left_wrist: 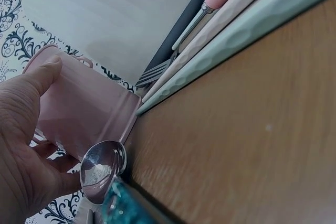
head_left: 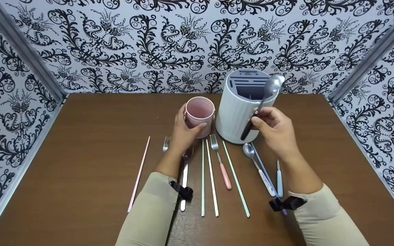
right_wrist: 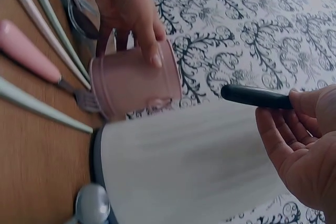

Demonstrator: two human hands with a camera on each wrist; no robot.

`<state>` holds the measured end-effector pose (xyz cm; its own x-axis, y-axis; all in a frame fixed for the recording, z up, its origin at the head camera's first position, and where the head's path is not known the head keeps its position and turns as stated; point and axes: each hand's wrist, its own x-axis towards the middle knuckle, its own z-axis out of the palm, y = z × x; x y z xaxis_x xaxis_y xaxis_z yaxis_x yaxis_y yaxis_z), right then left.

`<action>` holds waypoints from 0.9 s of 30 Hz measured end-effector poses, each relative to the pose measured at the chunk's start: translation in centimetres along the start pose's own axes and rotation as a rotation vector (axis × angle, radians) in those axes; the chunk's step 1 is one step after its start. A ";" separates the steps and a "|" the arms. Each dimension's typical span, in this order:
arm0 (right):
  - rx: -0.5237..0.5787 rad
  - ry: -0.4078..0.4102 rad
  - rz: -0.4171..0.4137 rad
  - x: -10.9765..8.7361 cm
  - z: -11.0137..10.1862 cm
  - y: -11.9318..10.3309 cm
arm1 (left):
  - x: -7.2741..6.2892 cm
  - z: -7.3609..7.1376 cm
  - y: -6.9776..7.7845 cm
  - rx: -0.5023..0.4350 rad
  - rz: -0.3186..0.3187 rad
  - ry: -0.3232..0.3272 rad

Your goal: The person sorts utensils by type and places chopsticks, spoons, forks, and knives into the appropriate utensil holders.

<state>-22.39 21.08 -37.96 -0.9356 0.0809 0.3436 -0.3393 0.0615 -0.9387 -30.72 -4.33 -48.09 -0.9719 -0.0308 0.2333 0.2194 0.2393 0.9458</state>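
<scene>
My left hand (head_left: 183, 135) grips a pink cup (head_left: 200, 124), its thumb on the near side and its fingers round the left. The cup stands upright on the table and looks empty inside. Between thumb and fingers, my right hand (head_left: 279, 131) pinches the dark handle (right_wrist: 254, 96) of a metal spoon (head_left: 271, 86). That spoon is tilted, its bowl upward in front of the slotted grey top (head_left: 248, 82) of a white ribbed utensil holder (head_left: 233, 111). In the left wrist view, another spoon (left_wrist: 102, 169) lies close by the left hand's fingers.
On the table (head_left: 91, 171) lie a pink chopstick (head_left: 139, 172), a pink-handled fork (head_left: 225, 176), a green chopstick (head_left: 237, 181), a spoon with a patterned white handle (head_left: 265, 181), a blue-handled utensil (head_left: 279, 184) and several others. A patterned wall (head_left: 132, 44) stands behind.
</scene>
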 end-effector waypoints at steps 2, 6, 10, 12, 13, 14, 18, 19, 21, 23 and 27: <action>0.000 -0.010 -0.007 0.2 0.7 0.0 | 0.0 0.0 0.0 0.001 -0.004 0.000; -0.019 -0.016 -0.004 0.4 2.1 -0.1 | 0.1 0.0 -0.1 0.017 -0.009 0.004; -0.021 -0.004 -0.002 0.7 3.5 -0.2 | 0.1 0.1 -0.3 0.026 -0.006 0.010; -0.041 0.002 -0.004 0.8 4.1 -0.3 | 0.1 0.1 -0.3 0.024 -0.006 0.012; -0.054 0.006 -0.006 0.9 4.4 -0.3 | 0.2 0.1 -0.3 0.024 -0.007 0.010; -0.068 0.009 -0.010 1.0 4.7 -0.3 | 0.2 0.1 -0.3 0.025 -0.009 0.010; -0.093 0.021 -0.015 1.3 5.6 -0.4 | 0.2 0.2 -0.1 0.030 -0.018 0.000; -0.091 0.023 -0.015 1.4 5.9 -0.4 | 0.2 0.2 -0.1 0.030 -0.018 -0.001; -0.092 0.025 -0.018 1.6 6.5 -0.4 | 0.2 0.2 0.0 0.034 -0.014 -0.001; -0.099 0.023 -0.023 1.9 7.0 -0.3 | 0.2 0.2 0.0 0.037 -0.005 0.003; -0.119 0.009 -0.042 2.3 8.0 0.1 | 0.0 0.1 -0.1 0.042 -0.002 0.006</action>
<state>-25.39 13.30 -37.53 -0.9196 0.0850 0.3836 -0.3642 0.1823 -0.9133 -30.79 -4.30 -48.19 -0.9719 -0.0369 0.2324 0.2132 0.2799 0.9361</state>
